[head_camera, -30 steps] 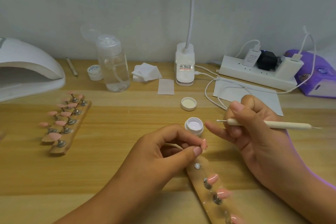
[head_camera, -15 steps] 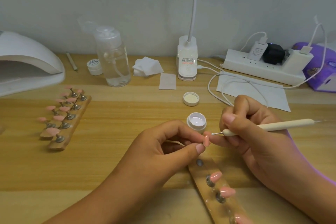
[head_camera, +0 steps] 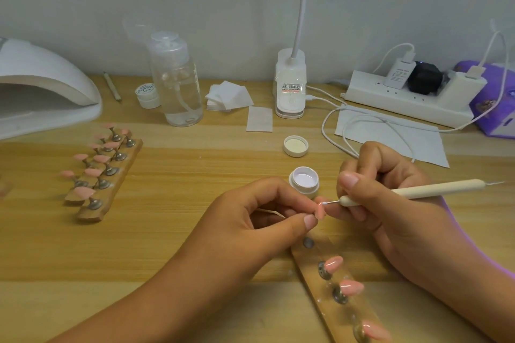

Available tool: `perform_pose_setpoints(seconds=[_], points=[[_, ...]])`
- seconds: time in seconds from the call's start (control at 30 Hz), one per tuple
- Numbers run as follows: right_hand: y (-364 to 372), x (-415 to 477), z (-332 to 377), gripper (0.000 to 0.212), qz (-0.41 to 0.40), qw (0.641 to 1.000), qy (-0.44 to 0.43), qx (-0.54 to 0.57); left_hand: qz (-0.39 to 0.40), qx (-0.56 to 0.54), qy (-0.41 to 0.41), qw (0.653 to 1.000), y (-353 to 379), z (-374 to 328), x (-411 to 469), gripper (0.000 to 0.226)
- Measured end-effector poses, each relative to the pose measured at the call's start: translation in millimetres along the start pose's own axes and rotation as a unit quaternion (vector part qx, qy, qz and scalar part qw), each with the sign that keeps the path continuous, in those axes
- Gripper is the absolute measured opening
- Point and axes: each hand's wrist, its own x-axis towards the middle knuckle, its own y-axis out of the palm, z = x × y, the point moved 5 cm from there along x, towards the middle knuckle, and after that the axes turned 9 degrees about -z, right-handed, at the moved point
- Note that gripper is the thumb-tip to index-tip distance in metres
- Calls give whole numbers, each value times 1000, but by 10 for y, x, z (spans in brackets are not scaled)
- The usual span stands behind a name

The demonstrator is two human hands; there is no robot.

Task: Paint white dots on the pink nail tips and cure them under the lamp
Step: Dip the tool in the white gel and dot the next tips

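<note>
The white domed curing lamp [head_camera: 50,86] at ten o'clock is cut off by the frame's edge. The near wooden holder strip [head_camera: 315,281] at five o'clock runs off the bottom, its last tip blurred. The left hand [head_camera: 250,220] pinches a small glossy pink nail tip [head_camera: 320,210], just six o'clock of the open white gel pot [head_camera: 303,182]. The right hand [head_camera: 390,203] grips a cream dotting tool [head_camera: 412,191], its white-beaded metal point touching the tip.
</note>
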Motion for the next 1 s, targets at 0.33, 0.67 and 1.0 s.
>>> perform_pose_setpoints(seconds=[0.33, 0.67, 1.0], points=[[10, 2, 8, 22, 3, 1000, 1, 2, 2, -3, 0, 1000, 6, -10, 0, 6], [2, 8, 3, 22, 3, 1000, 3, 2, 7, 2, 9, 1000, 8, -27, 1, 8], [10, 9, 7, 22, 11, 1000, 7, -1, 2, 1, 3, 1000, 10, -28, 0, 8]])
